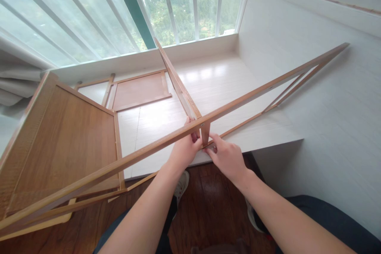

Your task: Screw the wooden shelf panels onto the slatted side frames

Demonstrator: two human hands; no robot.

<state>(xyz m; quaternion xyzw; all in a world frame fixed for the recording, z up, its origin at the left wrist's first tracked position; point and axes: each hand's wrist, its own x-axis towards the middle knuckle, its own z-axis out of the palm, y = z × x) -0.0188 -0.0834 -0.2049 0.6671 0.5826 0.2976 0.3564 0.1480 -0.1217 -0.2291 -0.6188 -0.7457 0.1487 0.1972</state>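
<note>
A long wooden frame (154,145) slants across the view from lower left to upper right. A wooden crosspiece (180,87) runs from the window side and meets the frame near its middle. My left hand (187,147) is closed around the crosspiece at this joint, its fingers partly behind the wood. My right hand (228,152) pinches at the foot of a short upright bar (205,133) just under the frame. Whether it holds the bar itself or something small is hidden by the fingers. A round metal fitting shows on the frame above the bar.
A large wooden panel (68,143) stands at the left, joined or resting against the frame. Behind it a smaller panel (139,90) lies on the white ledge (214,75). Barred windows (190,4) line the back, a white wall (297,39) the right. Dark wooden floor (205,198) lies below.
</note>
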